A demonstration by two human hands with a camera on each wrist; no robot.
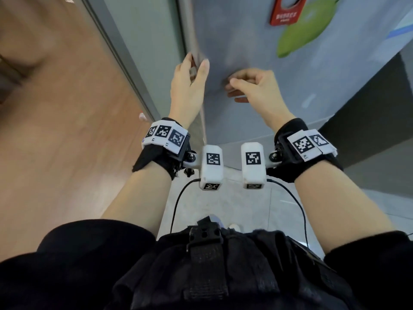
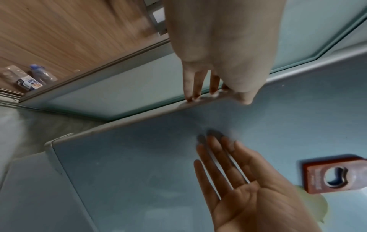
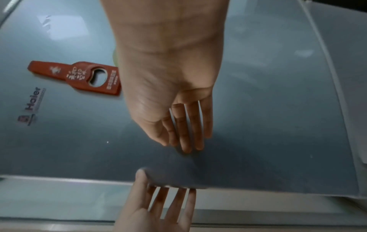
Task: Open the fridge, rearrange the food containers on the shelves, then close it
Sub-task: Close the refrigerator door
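Observation:
The grey-blue fridge door (image 1: pixel 245 36) fills the space ahead, and no shelves or containers show. My left hand (image 1: pixel 196 63) is at the door's left edge (image 2: pixel 151 116). Its thumb (image 3: pixel 141 174) lies on the front face and its fingers (image 3: pixel 170 190) reach round behind the edge, pinching it. The left wrist view shows those fingers (image 2: pixel 190 87) meeting the edge. My right hand (image 1: pixel 237 88) is just to the right, palm toward the door face (image 3: pixel 258 109), fingers (image 3: pixel 188 138) loosely extended and holding nothing. I cannot tell whether its fingertips touch the door.
A red bottle-opener magnet (image 1: pixel 288 10) and a green leaf sticker (image 1: pixel 301 34) are on the door, up and to the right. A frosted glass panel (image 1: pixel 145 41) and a wooden wall (image 1: pixel 55 108) stand on the left, a dark cabinet (image 1: pixel 368 119) on the right. Bottles (image 2: pixel 37 75) stand by the wall.

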